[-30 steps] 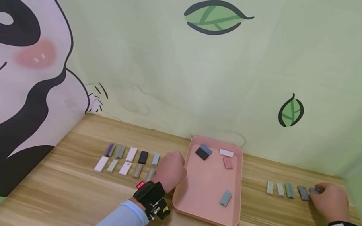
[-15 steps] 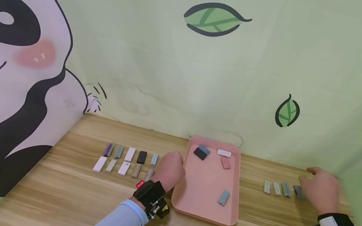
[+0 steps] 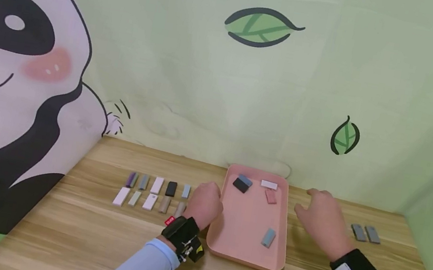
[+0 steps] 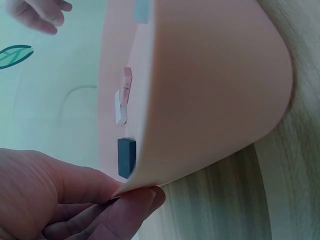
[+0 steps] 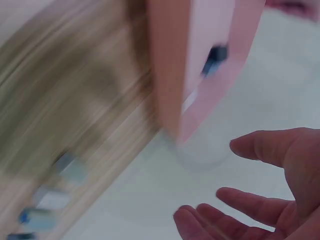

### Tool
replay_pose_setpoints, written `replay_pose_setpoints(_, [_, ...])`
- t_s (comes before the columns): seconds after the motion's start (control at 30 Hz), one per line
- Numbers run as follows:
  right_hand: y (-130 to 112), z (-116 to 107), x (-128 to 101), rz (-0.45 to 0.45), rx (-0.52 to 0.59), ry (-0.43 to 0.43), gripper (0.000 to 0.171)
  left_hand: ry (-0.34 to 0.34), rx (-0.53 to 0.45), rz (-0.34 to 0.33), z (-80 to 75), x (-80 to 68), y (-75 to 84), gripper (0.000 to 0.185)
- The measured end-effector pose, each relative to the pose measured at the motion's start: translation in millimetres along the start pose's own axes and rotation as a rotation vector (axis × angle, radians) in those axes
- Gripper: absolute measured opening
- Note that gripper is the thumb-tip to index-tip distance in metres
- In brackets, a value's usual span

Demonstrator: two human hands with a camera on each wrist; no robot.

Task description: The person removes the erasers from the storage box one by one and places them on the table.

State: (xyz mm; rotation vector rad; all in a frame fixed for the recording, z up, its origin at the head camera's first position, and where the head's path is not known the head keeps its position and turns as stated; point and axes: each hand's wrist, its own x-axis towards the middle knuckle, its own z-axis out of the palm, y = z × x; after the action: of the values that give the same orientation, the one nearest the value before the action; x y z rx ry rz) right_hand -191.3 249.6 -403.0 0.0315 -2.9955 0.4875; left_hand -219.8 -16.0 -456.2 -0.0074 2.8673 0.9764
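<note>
My left hand [image 3: 205, 205] pinches the left rim of a shallow pink tray [image 3: 241, 254] between thumb and fingers; the left wrist view shows this grip [image 4: 120, 200] close up. Inside lie small eraser-like blocks: a black block [image 3: 240, 185] over a blue one, a white block [image 3: 269, 184], a pink block [image 3: 271, 196] and a light blue-grey block [image 3: 268, 237]. Just right of the tray hovers my right hand [image 3: 324, 221], fingers spread and nothing in them. Beyond it, two grey blocks [image 3: 358, 232] lie side by side; others in that row are hidden behind the hand.
Left of the tray, several small blocks stand in two rows on the wooden table [image 3: 66, 224], among them a black block [image 3: 171, 189] and a white block [image 3: 121, 196]. A small red tag [image 3: 169, 221] shows near my left wrist. A printed cloth [image 3: 175, 74] hangs behind.
My right hand has let go of the grey block at the right end of the row and swung left toward the tray. My left hand has stayed at the tray's rim.
</note>
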Motion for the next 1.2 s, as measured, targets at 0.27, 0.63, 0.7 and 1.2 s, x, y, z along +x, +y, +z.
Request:
replay_pose_setpoints(0.27, [-55, 24, -19, -0.050, -0.093, -0.117, 0.031, 0.011, -0.033, 0.015, 0.0, -1.3, -1.7, 0.019])
replay_pose_setpoints(0.63, [-74, 53, -34, -0.047, -0.175, -0.291, 0.032, -0.001, -0.045, 0.002, -0.7, -2.0, -1.5, 0.017])
replay_pose_setpoints(0.7, [-75, 54, -35, -0.034, -0.192, -0.320, 0.031, 0.000, -0.042, 0.002, -1.1, -1.7, -1.4, 0.016])
replay_pose_setpoints(1.2, [-73, 77, -34, -0.117, -0.284, -0.329, 0.023, -0.027, -0.057, -0.034, -1.4, -2.0, -1.1, 0.012])
